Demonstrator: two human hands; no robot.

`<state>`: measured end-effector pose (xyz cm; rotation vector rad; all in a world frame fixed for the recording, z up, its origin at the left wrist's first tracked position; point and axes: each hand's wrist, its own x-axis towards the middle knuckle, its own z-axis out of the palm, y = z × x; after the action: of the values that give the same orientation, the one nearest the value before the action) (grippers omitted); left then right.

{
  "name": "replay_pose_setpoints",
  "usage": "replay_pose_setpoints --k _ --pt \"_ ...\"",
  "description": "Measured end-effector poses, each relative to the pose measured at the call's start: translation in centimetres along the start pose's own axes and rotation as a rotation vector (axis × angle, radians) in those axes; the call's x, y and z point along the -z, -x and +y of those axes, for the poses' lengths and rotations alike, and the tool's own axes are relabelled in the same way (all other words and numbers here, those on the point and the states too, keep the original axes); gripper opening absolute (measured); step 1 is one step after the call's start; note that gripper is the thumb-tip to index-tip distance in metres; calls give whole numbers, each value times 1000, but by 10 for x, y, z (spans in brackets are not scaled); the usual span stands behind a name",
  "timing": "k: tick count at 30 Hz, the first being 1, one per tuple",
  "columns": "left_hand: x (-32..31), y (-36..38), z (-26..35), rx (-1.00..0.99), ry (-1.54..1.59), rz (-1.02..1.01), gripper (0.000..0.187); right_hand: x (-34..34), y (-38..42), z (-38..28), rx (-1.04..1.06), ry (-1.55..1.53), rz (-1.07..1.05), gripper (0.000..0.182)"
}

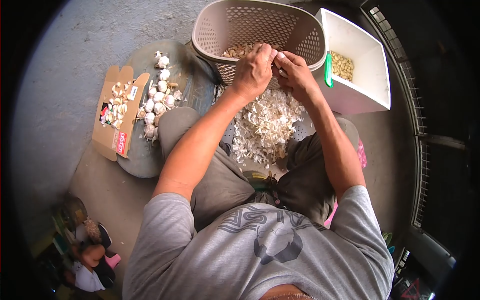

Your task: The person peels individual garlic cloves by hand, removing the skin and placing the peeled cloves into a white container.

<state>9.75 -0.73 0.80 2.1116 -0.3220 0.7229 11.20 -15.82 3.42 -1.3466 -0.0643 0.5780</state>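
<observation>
A rough grey-blue wall [125, 27] fills the upper left, meeting a brownish floor [127, 197]. A dark metal grille [424, 182] runs down the right side, and left of it a pink patch [362, 152] shows, too little to identify. At lower left, partly in shadow, another person [91, 257] shows a bent limb and something white, a pink object [114, 260] just beside. A red triangle [412, 290] sits at lower right.

The word "FRAGILE" stands in white on a red label [121, 142] on the cardboard box [104, 138], left of the frame, running sideways. A small white label [133, 93] above it is too tiny to read. Stylised dark lettering [240, 219] crosses the grey T-shirt [330, 255], lower centre, its wording unclear.
</observation>
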Motion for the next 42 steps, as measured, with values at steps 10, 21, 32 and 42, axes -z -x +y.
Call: replay_pose_setpoints --k 10,21,32,42 --pt "6 1 4 280 171 -8 33 -12 6 -2 601 1196 127 19" --pt "5 6 -11 534 589 -194 34 -1 15 -6 554 866 73 20" --pt "17 5 7 159 105 -179 24 15 10 -4 471 824 69 23" --pt "14 13 8 -7 -21 -323 14 11 39 -15 588 1239 12 21"
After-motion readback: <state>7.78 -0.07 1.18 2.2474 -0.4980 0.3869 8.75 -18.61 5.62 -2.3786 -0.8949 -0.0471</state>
